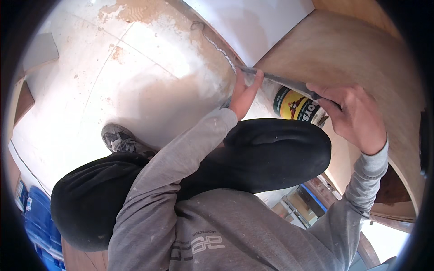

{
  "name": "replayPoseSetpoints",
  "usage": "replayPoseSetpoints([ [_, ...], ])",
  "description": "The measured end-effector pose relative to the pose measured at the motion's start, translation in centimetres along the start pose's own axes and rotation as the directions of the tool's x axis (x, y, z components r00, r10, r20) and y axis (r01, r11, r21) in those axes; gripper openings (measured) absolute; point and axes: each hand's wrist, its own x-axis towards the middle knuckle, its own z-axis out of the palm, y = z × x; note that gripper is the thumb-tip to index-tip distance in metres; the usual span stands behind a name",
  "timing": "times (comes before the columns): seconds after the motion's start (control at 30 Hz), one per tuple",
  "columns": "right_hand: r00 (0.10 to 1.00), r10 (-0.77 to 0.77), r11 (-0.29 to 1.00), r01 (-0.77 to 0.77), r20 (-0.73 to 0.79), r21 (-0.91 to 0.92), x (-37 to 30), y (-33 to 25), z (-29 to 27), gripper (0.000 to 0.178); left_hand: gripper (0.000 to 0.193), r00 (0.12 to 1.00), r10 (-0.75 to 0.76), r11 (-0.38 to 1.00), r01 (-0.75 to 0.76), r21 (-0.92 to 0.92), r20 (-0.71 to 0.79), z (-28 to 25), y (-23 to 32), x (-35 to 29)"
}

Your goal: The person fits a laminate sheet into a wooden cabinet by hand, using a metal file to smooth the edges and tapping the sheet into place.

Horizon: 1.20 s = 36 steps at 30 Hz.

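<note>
A long thin grey strip (285,81), too edge-on to name more exactly, runs slantwise between my hands in front of a corner of panels. My left hand (244,97) grips it near its far left end, the fingertips at its edge. At the other end my right hand (355,113) pinches its dark tip between thumb and fingers. Just below the strip stands a yellow and dark green tin (294,105), partly hidden by my right hand and my knee. A white, bumpy line like a cord or bead (219,49) runs along the panel's foot towards my left hand.
A curved wooden panel (343,54) rises on the right beside a white panel (253,27). The pale floor (149,99) is stained and dusty. Blue containers (40,212) stand at lower left. My shoe (121,139) rests on the floor. Boards (40,52) lie at the left edge.
</note>
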Motion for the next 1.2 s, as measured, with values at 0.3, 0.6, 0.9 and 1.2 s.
replayPoseSetpoints([
  [0.3,0.982,-0.132,0.984,0.113,-0.136,-0.136,1.1,1.6,2.1,0.031,0.138,0.958,-0.185,0.983,0.185,0.022,0.218,-1.8,-0.7,3.2],
  [0.6,0.986,-0.116,0.977,0.091,-0.122,-0.191,0.4,1.1,3.5,0.032,0.138,0.913,-0.217,0.972,0.237,-0.014,0.345,-3.0,-0.8,3.5],
  [0.9,0.997,-0.069,0.997,0.068,-0.023,-0.037,0.0,1.2,1.0,0.031,0.134,0.988,0.011,0.995,0.005,-0.102,0.152,-1.0,0.2,0.7],
  [1.2,0.961,-0.212,0.974,0.192,-0.179,-0.12,1.1,2.5,4.2,0.032,0.128,0.965,-0.065,0.997,0.075,-0.03,0.256,-2.5,-1.9,4.2],
])
